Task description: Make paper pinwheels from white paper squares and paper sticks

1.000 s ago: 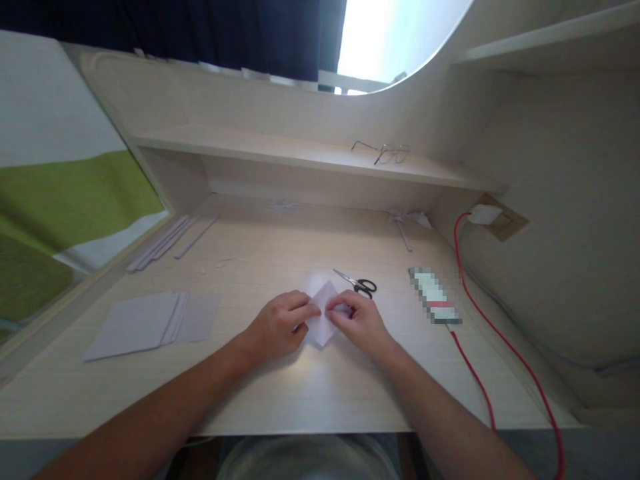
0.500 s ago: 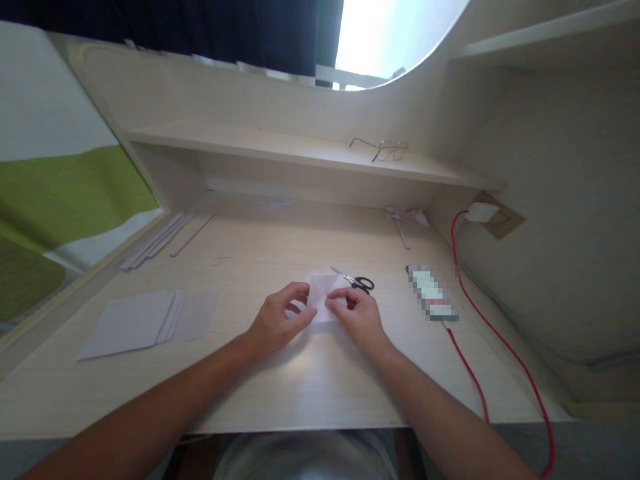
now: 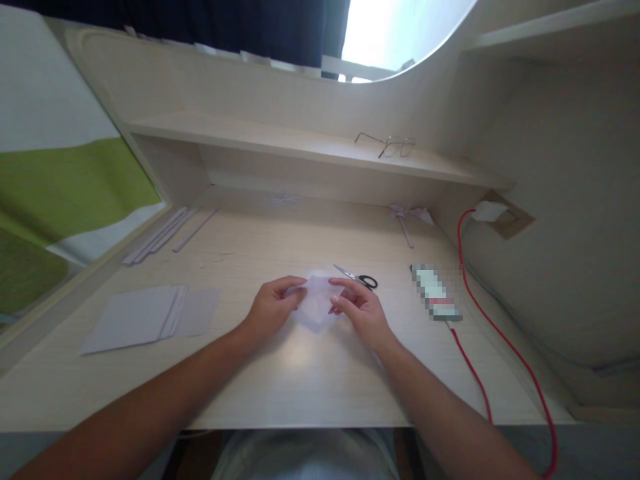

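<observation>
A small folded piece of pale paper (image 3: 316, 303) lies at the middle of the light wooden desk (image 3: 300, 380). My left hand (image 3: 273, 309) pinches its left edge between thumb and fingers. My right hand (image 3: 357, 311) grips its right side, fingers curled over the top. The paper looks slightly raised between both hands. Small black-handled scissors (image 3: 361, 279) lie just behind my right hand.
A stack of pale paper sheets (image 3: 150, 317) lies at the left. Paper strips (image 3: 167, 230) lie at the back left. A phone (image 3: 434, 295) with a red cable (image 3: 493, 347) lies at the right. Glasses (image 3: 391, 145) rest on the shelf. A small paper flower (image 3: 407, 217) lies behind.
Both hands have shifted on the paper: the fingers have opened out from pressing it flat and now hold its two sides, with the paper turned and slightly lifted.
</observation>
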Motion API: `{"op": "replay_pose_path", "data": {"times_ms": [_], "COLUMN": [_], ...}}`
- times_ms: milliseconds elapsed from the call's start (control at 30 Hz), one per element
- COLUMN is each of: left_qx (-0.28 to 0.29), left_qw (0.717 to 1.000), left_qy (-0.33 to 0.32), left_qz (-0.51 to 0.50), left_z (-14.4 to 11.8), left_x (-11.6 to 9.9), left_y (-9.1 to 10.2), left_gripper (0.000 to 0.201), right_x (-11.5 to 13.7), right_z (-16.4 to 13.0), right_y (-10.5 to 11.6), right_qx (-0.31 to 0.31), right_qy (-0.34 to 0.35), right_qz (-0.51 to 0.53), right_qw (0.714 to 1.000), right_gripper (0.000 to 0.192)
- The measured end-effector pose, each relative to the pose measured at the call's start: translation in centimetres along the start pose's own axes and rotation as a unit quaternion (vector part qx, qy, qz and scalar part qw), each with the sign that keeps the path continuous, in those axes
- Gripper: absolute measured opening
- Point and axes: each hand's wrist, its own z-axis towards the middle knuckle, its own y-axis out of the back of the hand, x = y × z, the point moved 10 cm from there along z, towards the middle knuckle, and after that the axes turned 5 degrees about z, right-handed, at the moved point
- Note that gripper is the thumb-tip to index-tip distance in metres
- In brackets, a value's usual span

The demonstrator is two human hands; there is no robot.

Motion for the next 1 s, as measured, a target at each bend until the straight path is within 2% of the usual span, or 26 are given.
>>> {"op": "replay_pose_path", "data": {"times_ms": [67,167,200,333,533,733,867,1000], "left_qx": [-0.003,0.039,0.057,0.107,0.105,0.104,0.103,0.1], "left_qw": [0.999,0.995,0.993,0.988,0.984,0.981,0.982,0.983], "left_qy": [0.033,0.07,0.075,0.084,0.099,0.107,0.096,0.091], "left_qz": [-0.023,-0.056,-0.065,-0.077,-0.101,-0.126,-0.125,-0.126], "left_z": [0.2,0.2,0.1,-0.1,0.0,0.0,0.1,0.2], "left_x": [0.4,0.9,0.9,0.9,1.3,1.4,1.3,1.5], "left_y": [0.2,-0.6,-1.0,-1.9,-1.5,-1.4,-1.4,-1.2], "left_gripper": [0.018,0.018,0.017,0.02,0.022,0.016,0.016,0.016], "right_x": [0.0,-0.5,-0.7,-1.8,-3.2,-3.5,-3.4,-2.7], "right_z": [0.1,0.1,0.1,-0.1,0.1,-0.1,-0.1,-0.1], "right_y": [0.7,0.8,0.4,-1.0,-0.4,-1.0,-1.2,-1.6], "right_qx": [-0.025,-0.028,-0.011,0.036,0.006,0.03,0.041,0.08], "right_qy": [-0.009,-0.035,-0.044,-0.072,-0.115,-0.152,-0.158,-0.142], "right_qz": [0.023,0.045,0.043,0.023,0.088,0.163,0.151,0.142], "right_qw": [0.999,0.998,0.998,0.996,0.989,0.974,0.975,0.976], "right_gripper": [0.046,0.06,0.058,0.025,0.018,0.021,0.023,0.028]}}
